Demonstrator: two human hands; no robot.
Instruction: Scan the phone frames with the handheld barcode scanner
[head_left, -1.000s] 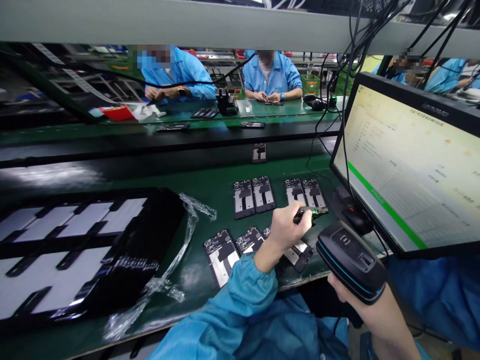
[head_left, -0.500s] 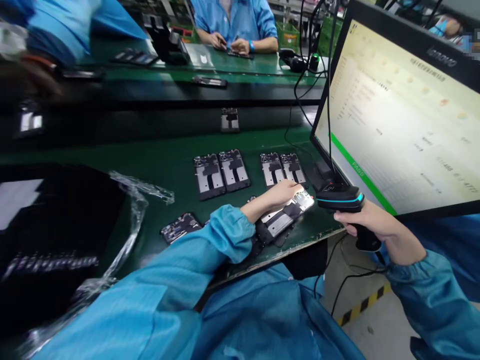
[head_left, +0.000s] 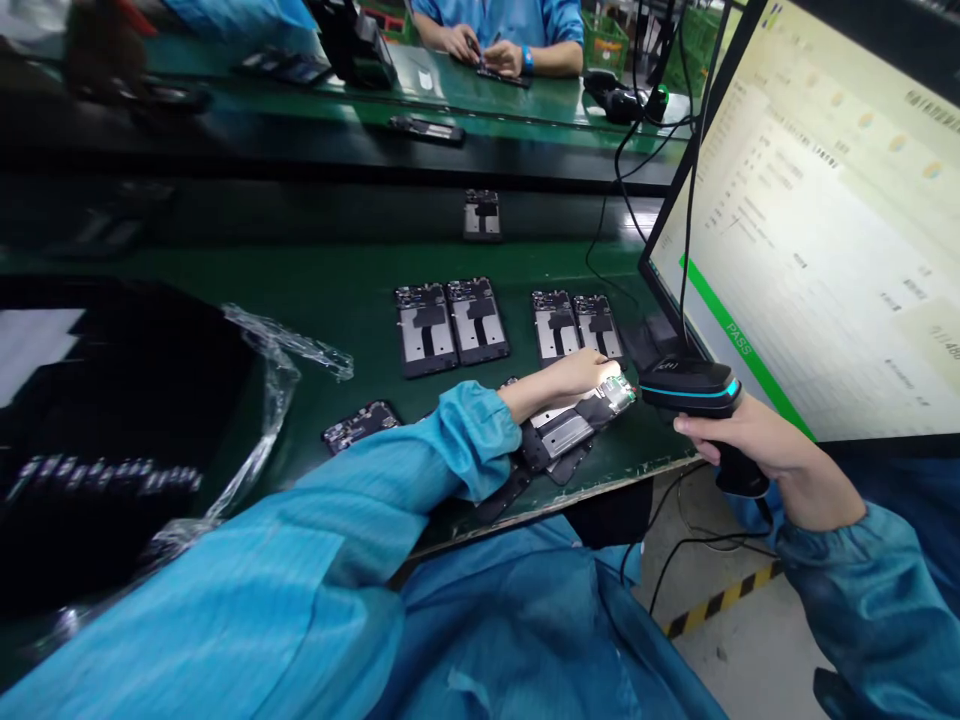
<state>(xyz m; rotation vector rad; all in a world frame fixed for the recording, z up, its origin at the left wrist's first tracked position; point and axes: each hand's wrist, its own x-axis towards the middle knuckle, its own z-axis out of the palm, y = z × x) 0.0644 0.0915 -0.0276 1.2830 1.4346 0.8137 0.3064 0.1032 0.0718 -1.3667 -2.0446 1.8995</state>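
Observation:
My left hand point(head_left: 581, 372) is closed on the upper edge of an opened smartphone point(head_left: 570, 428) with bare circuitry, held tilted above other phone bodies near the table's front edge. A bright light falls on its board end and my fingertips. To the right, my right hand point(head_left: 739, 440) wraps round the handle of a black barcode scanner point(head_left: 691, 388) with a glowing blue strip. The scanner's head points left at the phone's board end, a small gap away. Beyond my left hand lie a pair of opened phones point(head_left: 555, 328); another pair point(head_left: 451, 325) lies further left.
A monitor point(head_left: 825, 230) showing a green PASS bar stands at the right, with cables point(head_left: 694, 200) hanging before it. Plastic wrap point(head_left: 281, 390) and a black sheet-like object point(head_left: 112, 420) lie left. Across a dark belt point(head_left: 300, 160), a co-worker's hands point(head_left: 487, 50) handle a phone.
The view has tilted, so the far bench sits higher and the monitor further right. Both hands keep their holds. At the far left, a co-worker's arm has moved.

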